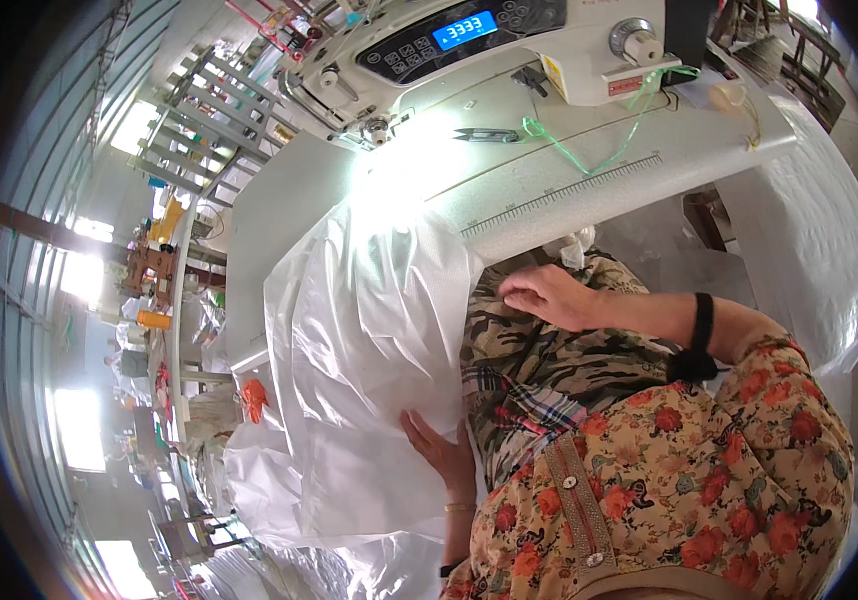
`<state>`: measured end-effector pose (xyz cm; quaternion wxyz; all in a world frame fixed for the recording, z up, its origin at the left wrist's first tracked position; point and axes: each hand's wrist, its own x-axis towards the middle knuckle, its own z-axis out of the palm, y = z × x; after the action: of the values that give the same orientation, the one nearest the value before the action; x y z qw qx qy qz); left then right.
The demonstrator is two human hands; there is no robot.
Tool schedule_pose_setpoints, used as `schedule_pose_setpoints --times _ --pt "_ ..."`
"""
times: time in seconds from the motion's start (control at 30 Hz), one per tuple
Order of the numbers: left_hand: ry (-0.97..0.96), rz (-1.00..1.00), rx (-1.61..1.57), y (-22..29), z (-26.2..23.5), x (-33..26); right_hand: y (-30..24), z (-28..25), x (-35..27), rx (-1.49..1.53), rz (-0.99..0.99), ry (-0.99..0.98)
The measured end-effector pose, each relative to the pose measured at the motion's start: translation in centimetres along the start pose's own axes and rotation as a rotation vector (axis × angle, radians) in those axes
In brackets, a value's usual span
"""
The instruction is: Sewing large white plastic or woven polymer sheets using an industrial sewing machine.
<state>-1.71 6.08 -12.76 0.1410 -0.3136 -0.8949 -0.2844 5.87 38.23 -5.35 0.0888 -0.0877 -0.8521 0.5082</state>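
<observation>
A large sheet of white shiny fabric point(364, 340) hangs from the sewing table's front edge down over my lap. My left hand point(439, 450) lies flat against its lower right part, fingers spread, a thin bangle on the wrist. My right hand point(547, 297) rests on my lap over camouflage-patterned cloth, fingers curled loosely, holding nothing that I can see. A black band circles my right wrist. My sleeves are floral.
A white sewing machine point(469, 45) with a blue display stands on the white table point(549, 170). Thread snips point(486, 134) and a green ribbon point(599, 150) lie beside it. More white fabric point(819, 260) is piled at right and below left. Metal racks point(199, 110) stand far left.
</observation>
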Motion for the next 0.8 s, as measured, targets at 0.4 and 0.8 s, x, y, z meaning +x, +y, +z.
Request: schedule_pose_setpoints --times 0.4,0.8 --pt "0.116 -0.143 0.293 -9.6 2.2 -6.9 8.8 8.9 10.7 0.04 -0.282 0.089" --pt "-0.081 -0.55 -0.368 -12.1 1.6 -6.0 4.7 12.3 7.5 0.129 -0.492 0.093"
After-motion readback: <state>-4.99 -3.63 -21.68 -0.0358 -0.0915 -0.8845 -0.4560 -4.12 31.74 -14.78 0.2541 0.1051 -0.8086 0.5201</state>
